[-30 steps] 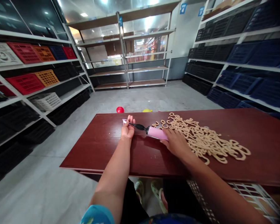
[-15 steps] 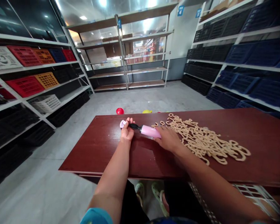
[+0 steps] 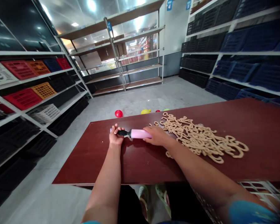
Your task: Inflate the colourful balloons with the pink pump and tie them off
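Observation:
A pink hand balloon pump [image 3: 141, 134] with a black end section [image 3: 123, 133] is held almost level just above the tabletop. At its left end my left hand [image 3: 116, 136] is closed around the black section. A small pale purple bit shows beyond that palm, mostly hidden. My right hand [image 3: 155, 136] grips the right end of the pink barrel and covers that end. To the right of this hand lies a heap of beige curled, rope-like pieces [image 3: 198, 135], partly behind my right forearm.
The dark red table [image 3: 84, 158] reaches across in front of me. Beyond its far edge, a red balloon [image 3: 118, 113] and a yellow balloon [image 3: 145, 111] lie on the floor. Shelves with crates [image 3: 24, 99] stand at left and right; a metal rack [image 3: 143, 81] is behind.
Both hands have shifted a little left in view with the pump, which now lies nearer to level. The pale purple bit is more hidden. The view has tilted slightly.

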A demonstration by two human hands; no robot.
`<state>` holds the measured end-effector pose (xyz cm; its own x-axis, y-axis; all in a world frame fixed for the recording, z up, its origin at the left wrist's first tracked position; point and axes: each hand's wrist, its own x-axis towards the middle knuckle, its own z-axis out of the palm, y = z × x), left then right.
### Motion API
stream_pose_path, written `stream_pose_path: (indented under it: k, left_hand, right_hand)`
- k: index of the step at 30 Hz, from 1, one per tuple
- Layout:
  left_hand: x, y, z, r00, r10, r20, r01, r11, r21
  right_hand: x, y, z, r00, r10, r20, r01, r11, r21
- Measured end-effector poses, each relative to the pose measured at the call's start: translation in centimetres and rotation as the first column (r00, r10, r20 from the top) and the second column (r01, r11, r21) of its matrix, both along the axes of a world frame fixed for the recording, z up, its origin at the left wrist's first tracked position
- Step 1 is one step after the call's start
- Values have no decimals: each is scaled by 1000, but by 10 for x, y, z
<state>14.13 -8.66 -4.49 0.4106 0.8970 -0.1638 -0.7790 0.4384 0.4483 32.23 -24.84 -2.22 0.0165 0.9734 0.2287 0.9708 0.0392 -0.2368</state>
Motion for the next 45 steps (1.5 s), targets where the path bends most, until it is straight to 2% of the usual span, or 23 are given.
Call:
stream_pose_path:
  k: [3, 6, 10, 14, 20, 23, 28, 31, 33, 36, 40, 45]
  left_hand:
    - [2, -3, 1, 999, 41, -23, -40, 998, 50]
    - [8, -10, 6, 993, 89, -73, -89, 996, 4]
    - [16, -20, 26, 989, 83, -120, -90, 995, -50]
    - [27, -29, 63, 988, 94, -122, -81, 991, 109]
    - [43, -36, 123, 930, 234, -284, -141, 939, 314]
    - [36, -31, 153, 903, 299, -310, -174, 911, 374]
    - [14, -21, 203, 883, 345, -319, -183, 877, 443]
    - [6, -19, 219, 882, 360, -305, -187, 860, 474]
    - [6, -18, 218, 882, 363, -300, -191, 858, 477]
    - [10, -16, 203, 883, 355, -306, -193, 870, 454]
    - [25, -19, 173, 894, 319, -315, -177, 897, 405]
    - [53, -37, 130, 905, 270, -328, -170, 938, 303]
  right_hand:
    - [1, 0, -1, 1000, -18, -3, 18, 1000, -7]
    - [3, -1, -1, 998, -64, 18, 64, 997, -32]
    - [5, -3, -2, 994, -107, 6, 107, 993, -44]
    - [3, -5, -2, 989, -132, -72, 131, 991, -17]
    - [-2, -5, 1, 963, -188, -193, 190, 982, -4]
    - [-2, -5, 2, 950, -215, -226, 223, 975, 8]
    - [-1, -6, 6, 951, -178, -254, 208, 973, 96]
    - [0, -6, 6, 943, -178, -280, 217, 970, 113]
    - [1, -5, 3, 941, -199, -274, 233, 968, 96]
    - [1, -3, -1, 937, -244, -250, 261, 965, 38]
    - [-1, -1, -6, 933, -268, -242, 279, 960, 14]
    - [-3, 1, -8, 931, -283, -230, 290, 957, -4]
